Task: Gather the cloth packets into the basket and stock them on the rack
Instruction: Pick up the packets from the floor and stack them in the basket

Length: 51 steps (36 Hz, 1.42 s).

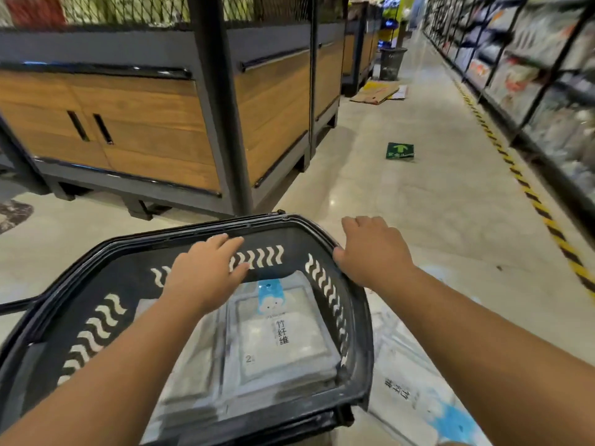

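A black plastic basket (106, 252) with white wavy slots fills the lower middle. Inside lie several clear cloth packets (277, 333) with a blue-and-white label. My left hand (206, 272) reaches over the basket, its straight fingers touching the far rim. My right hand (373, 249) sits at the basket's far right corner with the thumb against the rim. Its fingers bend down outside the rim, so the tips are hidden. More packets (434, 407) lie outside the basket at the lower right. The stocked rack (531, 75) runs along the right side of the aisle.
A wood-panelled display bin (145, 123) with a black post stands ahead on the left. Yellow-black tape (531, 201) edges the floor by the rack. A green arrow sign (400, 151), flattened cardboard (380, 93) and a dark waste bin (391, 64) lie further down the aisle.
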Each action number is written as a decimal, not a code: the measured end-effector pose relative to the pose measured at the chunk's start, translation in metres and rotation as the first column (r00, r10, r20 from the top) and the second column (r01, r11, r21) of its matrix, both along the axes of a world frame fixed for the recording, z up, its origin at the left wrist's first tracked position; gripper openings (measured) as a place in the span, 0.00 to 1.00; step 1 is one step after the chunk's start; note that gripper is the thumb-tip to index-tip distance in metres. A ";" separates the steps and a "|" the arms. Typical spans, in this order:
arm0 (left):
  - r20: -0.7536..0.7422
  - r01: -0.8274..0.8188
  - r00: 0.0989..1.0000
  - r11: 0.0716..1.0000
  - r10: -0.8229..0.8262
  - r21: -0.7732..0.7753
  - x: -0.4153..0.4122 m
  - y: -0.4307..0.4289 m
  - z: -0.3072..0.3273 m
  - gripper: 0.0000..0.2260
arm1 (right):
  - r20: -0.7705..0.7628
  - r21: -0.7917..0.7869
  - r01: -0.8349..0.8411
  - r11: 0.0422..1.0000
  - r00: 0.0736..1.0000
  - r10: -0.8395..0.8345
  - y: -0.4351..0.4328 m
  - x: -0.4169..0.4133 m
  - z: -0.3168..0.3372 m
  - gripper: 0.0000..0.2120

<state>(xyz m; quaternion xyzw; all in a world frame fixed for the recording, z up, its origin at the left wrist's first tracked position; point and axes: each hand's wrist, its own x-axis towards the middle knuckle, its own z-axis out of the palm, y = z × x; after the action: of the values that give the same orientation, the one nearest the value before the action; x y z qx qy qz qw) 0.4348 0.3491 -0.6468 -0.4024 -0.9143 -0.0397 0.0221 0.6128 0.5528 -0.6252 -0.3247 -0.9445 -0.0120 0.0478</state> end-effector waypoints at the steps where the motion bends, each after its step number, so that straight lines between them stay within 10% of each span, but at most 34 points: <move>1: -0.010 0.009 1.000 1.000 -0.008 0.007 0.007 0.009 0.003 0.26 | 0.013 0.003 0.037 0.999 0.999 -0.037 0.010 0.013 0.002 0.22; 9: -0.082 0.266 0.964 0.944 -0.255 0.193 0.081 0.096 0.015 0.24 | 0.074 0.012 0.281 0.960 0.957 -0.281 0.082 0.132 0.000 0.29; 22: -0.019 0.474 0.880 0.880 -0.474 -0.002 0.238 0.234 -0.048 0.30 | 0.214 -0.038 0.539 0.841 0.827 -0.520 0.128 0.304 -0.058 0.32; 46: 0.211 0.566 0.822 0.721 -0.529 -0.400 0.264 0.195 -0.289 0.42 | 0.456 -0.328 0.477 0.816 0.836 -0.305 0.074 0.387 -0.310 0.35; 51: 0.241 0.605 0.795 0.702 -0.557 -0.375 0.260 0.217 -0.297 0.46 | 0.307 -0.480 0.531 0.698 0.848 -0.433 0.054 0.380 -0.326 0.25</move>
<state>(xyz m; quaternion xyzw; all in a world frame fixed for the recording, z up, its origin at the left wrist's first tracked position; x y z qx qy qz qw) 0.6946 0.5661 -0.9437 -0.6617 -0.7251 0.1379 -0.1316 0.9928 0.6067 -0.9514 -0.5585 -0.7889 0.2191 -0.1328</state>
